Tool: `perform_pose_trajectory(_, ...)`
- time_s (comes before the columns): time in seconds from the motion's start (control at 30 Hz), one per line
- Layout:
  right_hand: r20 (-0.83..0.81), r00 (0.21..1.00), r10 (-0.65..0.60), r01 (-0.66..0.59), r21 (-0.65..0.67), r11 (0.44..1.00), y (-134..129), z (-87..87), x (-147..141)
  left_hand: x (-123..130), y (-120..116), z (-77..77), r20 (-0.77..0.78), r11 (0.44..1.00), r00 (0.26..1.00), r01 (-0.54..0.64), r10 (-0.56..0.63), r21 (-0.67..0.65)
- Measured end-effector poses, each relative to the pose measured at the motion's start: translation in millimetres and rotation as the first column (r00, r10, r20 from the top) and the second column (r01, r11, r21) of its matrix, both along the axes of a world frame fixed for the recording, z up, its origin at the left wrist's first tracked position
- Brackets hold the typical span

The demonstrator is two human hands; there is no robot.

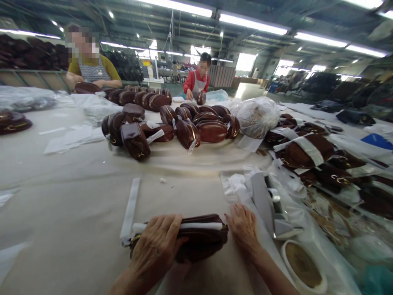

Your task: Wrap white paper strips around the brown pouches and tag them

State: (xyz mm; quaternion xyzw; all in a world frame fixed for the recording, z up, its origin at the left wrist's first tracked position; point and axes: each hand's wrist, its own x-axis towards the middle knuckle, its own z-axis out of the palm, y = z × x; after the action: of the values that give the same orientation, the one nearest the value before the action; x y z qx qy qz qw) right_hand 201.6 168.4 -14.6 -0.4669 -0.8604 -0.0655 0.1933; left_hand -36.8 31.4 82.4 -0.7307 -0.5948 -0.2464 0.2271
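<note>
A dark brown leather bag (202, 241) lies on the cloth-covered table close to me, with a white strip (201, 225) along its top. My left hand (159, 241) is wrapped over the bag's left part, its thumb pressing on the near side. Just past the bag's right end, my right hand (244, 227) lies on the table surface with its fingers stretched out, beside white tissue (238, 184). Another white strip (130, 209) lies beyond my left hand. What is under my right palm is hidden.
Finished-looking brown bags (211, 131) stand in a group ahead. More bags (307, 151) with wrapping are piled at right, near a tape roll (302, 264) and a grey holder (265, 205). Two people work across the table (76, 184).
</note>
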Motion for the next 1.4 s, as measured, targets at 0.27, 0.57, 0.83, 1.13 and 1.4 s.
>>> perform_pose_trajectory(0.27, -0.127, 0.953, 0.273, -0.283, -0.063, 0.957, -21.7, -2.7, -24.5, -5.8, -3.9, 0.0, 0.058, 0.999, 0.998, 0.022, -0.02, -0.044)
perform_pose_trajectory(0.57, -0.163, 0.944, 0.287, -0.308, -0.125, 0.943, -33.2, 1.0, 37.8, -34.9, 1.4, -3.0, 0.216, 0.986, 0.976, 0.025, 0.011, -0.163)
perform_pose_trajectory(0.83, -0.524, 0.851, -0.006, -0.21, -0.351, 0.913, -23.0, -2.4, 21.7, -55.4, 0.9, 2.9, 0.466, 0.934, 0.859, -0.038, 0.213, -0.356)
perform_pose_trajectory(1.13, -0.646, 0.749, -0.149, -0.189, -0.423, 0.886, -5.3, 17.3, 21.1, -51.3, 1.1, 4.7, 0.542, 0.9, 0.797, -0.004, 0.266, -0.436)
perform_pose_trajectory(1.4, -0.689, 0.716, -0.114, -0.349, -0.494, 0.797, -8.8, 35.0, 1.8, -52.5, 3.5, 16.6, 0.65, 0.879, 0.684, 0.028, 0.33, -0.475)
